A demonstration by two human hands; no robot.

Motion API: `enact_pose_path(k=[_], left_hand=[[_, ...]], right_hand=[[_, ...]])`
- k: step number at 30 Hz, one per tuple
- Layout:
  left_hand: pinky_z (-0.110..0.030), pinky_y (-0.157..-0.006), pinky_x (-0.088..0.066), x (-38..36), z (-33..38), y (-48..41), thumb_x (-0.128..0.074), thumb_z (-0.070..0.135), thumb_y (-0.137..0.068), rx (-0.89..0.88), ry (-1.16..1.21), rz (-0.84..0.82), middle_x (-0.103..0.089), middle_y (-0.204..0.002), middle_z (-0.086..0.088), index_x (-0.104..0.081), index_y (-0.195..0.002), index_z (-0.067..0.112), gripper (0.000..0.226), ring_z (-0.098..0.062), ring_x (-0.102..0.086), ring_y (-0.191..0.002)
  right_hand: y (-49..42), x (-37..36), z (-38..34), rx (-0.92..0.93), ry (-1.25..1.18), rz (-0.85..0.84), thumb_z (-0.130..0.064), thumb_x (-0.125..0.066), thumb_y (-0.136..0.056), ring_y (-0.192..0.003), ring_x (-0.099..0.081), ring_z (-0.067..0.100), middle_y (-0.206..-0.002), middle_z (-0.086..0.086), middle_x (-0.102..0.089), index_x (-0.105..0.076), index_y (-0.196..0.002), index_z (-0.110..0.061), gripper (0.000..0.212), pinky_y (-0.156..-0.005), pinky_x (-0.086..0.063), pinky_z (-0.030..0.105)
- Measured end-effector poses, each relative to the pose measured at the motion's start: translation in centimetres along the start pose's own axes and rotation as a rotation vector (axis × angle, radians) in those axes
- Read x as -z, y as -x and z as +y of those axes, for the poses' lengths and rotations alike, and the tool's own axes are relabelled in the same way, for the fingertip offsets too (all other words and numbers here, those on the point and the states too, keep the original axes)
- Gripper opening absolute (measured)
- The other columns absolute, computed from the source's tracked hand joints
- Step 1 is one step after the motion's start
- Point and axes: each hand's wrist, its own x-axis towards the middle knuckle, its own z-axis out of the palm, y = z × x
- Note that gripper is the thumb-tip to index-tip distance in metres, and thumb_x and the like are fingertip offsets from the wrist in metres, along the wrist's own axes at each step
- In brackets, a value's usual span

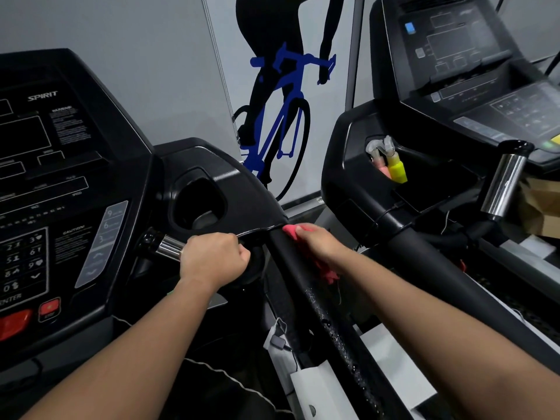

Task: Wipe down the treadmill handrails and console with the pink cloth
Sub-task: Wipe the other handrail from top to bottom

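Observation:
A black treadmill console [60, 165] with a keypad fills the left. Its right handrail [298, 283] runs from the console's corner down toward me, with wet droplets on its lower part. My right hand [318, 244] grips the pink cloth [292, 231] around the top of this handrail, where it joins the console. Part of the cloth hangs below my wrist. My left hand [213, 257] is curled around the chrome pulse grip [166, 248] beside the cup holder [198, 204].
A second treadmill [454, 116] stands close on the right, with two spray bottles [394, 165] in its tray and a chrome grip [504, 180]. A cyclist graphic [281, 86] covers the wall between. White boxes [324, 389] lie below the handrail.

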Motion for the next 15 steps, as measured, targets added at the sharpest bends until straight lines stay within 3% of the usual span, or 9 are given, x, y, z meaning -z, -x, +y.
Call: enact_pose_path(k=[3, 7, 12, 15], left_hand=[[-0.029, -0.061, -0.031, 0.1, 0.1, 0.1, -0.042, 0.036, -0.089, -0.001, -0.005, 0.002, -0.064, -0.074, -0.001, -0.052, -0.070, 0.018, 0.029, -0.026, -0.063, -0.073], [-0.029, -0.060, -0.031, 0.0, 0.0, 0.1, -0.042, 0.037, -0.089, 0.004, -0.013, -0.002, -0.061, -0.070, 0.000, -0.053, -0.069, 0.017, 0.031, -0.025, -0.060, -0.068], [-0.028, -0.060, -0.032, 0.1, 0.1, 0.1, -0.040, 0.037, -0.090, -0.004, -0.011, -0.004, -0.051, -0.063, 0.003, -0.052, -0.069, 0.018, 0.030, -0.021, -0.048, -0.061], [-0.028, -0.060, -0.032, 0.3, 0.2, 0.0, -0.040, 0.037, -0.091, -0.013, -0.043, -0.010, -0.063, -0.073, 0.001, -0.061, -0.078, 0.016, 0.033, -0.022, -0.054, -0.065]], right_hand=[[0.8, -0.9, 0.2, 0.246, 0.202, 0.006, -0.015, -0.052, -0.096, -0.097, -0.058, 0.009, -0.107, 0.000, -0.065, -0.069, -0.108, -0.017, 0.021, -0.087, -0.040, 0.015], [2.3, -1.0, 2.7, 0.377, 0.399, -0.009, -0.018, -0.064, -0.088, -0.116, -0.046, 0.005, -0.117, -0.005, -0.054, -0.066, -0.084, -0.044, 0.026, -0.106, -0.027, 0.017], [4.3, 0.3, 4.4, 0.366, 0.185, -0.008, -0.007, -0.058, -0.092, -0.115, -0.042, 0.000, -0.114, -0.005, -0.049, -0.065, -0.087, -0.031, 0.025, -0.102, -0.023, 0.006], [3.8, 0.8, 5.1, 0.319, 0.087, 0.021, -0.020, -0.057, -0.093, -0.117, -0.048, 0.014, -0.120, 0.003, -0.056, -0.066, -0.092, -0.032, 0.015, -0.107, -0.030, 0.020]])
